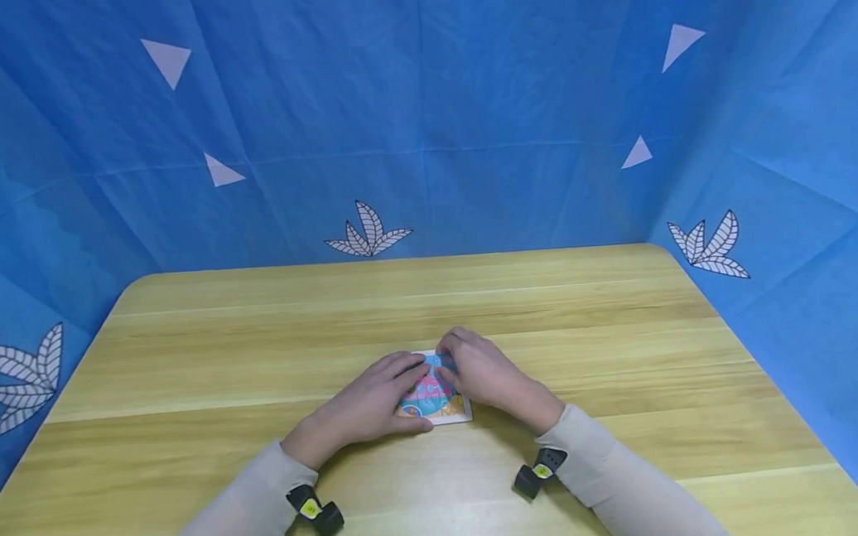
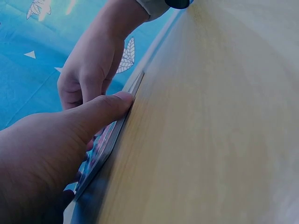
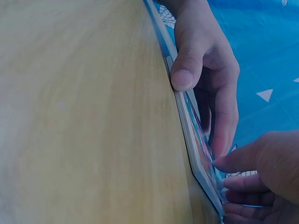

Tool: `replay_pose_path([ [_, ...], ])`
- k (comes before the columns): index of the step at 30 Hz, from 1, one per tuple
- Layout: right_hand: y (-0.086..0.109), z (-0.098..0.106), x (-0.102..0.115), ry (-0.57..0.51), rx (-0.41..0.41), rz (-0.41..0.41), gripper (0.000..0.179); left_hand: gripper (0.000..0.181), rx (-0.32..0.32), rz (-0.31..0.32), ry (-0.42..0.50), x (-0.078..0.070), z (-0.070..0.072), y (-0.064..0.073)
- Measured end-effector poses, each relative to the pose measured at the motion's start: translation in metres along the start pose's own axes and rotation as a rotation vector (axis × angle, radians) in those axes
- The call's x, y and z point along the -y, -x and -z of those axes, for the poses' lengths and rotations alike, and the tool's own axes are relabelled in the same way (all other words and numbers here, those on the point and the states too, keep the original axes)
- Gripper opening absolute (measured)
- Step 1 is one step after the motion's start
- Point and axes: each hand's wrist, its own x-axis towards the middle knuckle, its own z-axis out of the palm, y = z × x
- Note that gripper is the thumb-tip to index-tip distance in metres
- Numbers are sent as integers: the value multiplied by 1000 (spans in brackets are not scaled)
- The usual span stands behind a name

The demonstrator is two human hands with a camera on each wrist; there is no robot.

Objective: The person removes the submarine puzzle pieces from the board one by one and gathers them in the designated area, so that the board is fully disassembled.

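A small jigsaw puzzle point(image 1: 429, 402) with a bright pink, blue and orange picture lies in a white-bordered tray point(image 1: 450, 420) on the table. My left hand point(image 1: 367, 403) rests over its left side, the thumb along the near edge and the other fingers extended over the picture. In the right wrist view the left thumb point(image 3: 184, 77) lies on the tray's rim. At the puzzle's upper right corner is my right hand point(image 1: 484, 370), its fingers bent and its thumb on the picture side. I cannot tell whether a piece sits between its fingertips.
The wooden table point(image 1: 254, 330) extends around the puzzle on every side. A blue cloth point(image 1: 417, 94) with white triangles and leaf prints hangs behind and beside it. Black wrist cameras point(image 1: 317, 512) are strapped at both sleeves.
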Motion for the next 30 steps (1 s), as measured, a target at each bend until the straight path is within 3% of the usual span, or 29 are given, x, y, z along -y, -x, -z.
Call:
replay_pose_path([
  [8, 0, 0, 2, 18, -20, 31, 20, 79, -20, -19, -20, 1, 0, -2],
  [19, 0, 0, 0, 63, -30, -5, 31, 81, -9, 3, -42, 3, -3, -3],
  [30, 0, 1, -1, 80, -14, -34, 33, 79, 7, 1, -7, 3, -3, -1],
])
